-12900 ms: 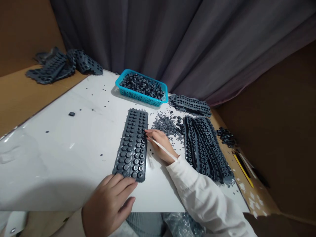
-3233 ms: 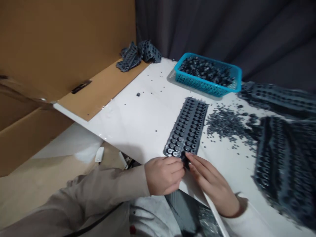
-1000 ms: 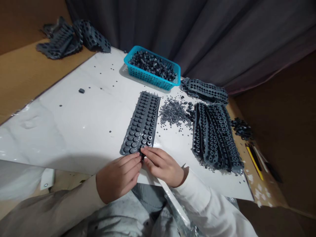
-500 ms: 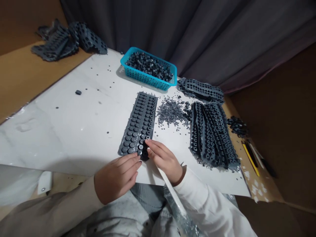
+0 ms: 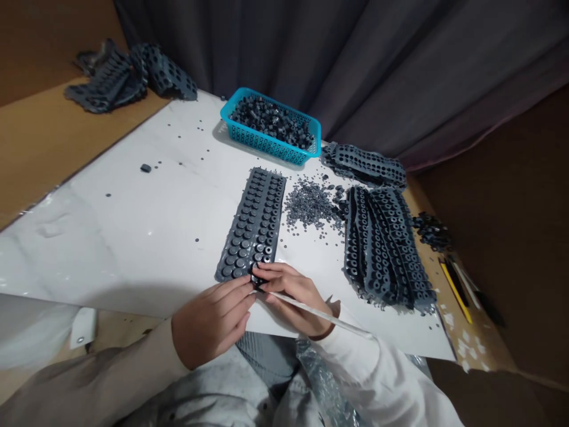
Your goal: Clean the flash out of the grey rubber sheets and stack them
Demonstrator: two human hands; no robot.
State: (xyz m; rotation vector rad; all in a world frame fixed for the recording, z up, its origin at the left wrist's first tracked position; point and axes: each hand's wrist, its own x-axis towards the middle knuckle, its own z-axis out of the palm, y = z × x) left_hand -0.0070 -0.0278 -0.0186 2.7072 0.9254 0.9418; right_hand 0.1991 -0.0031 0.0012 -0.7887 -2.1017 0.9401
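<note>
A dark grey moulded rubber sheet (image 5: 254, 216) with rows of round raised caps lies lengthwise in front of me. My left hand (image 5: 217, 320) is closed at its near edge, fingertips pressing on the corner and thumb out of sight. In my right hand (image 5: 296, 296) is a thin white stick (image 5: 320, 311), which slants back over the wrist. The right fingertips bend over the sheet's near right corner, close to the left fingertips. Whatever tip the stick has is hidden under the fingers.
Beyond the sheet stands a blue basket (image 5: 271, 142) of small dark rubber parts. Tiny grey discs (image 5: 311, 204) lie heaped to the right. Further right are stacked rubber sheets (image 5: 386, 249) and a yellow tool (image 5: 456, 290). Perforated sheets (image 5: 106, 83) lie far left.
My right hand has come down and slightly nearer along the sheet's edge, and the white stick has tilted flatter. The left hand keeps its place. The whole view has shifted slightly.
</note>
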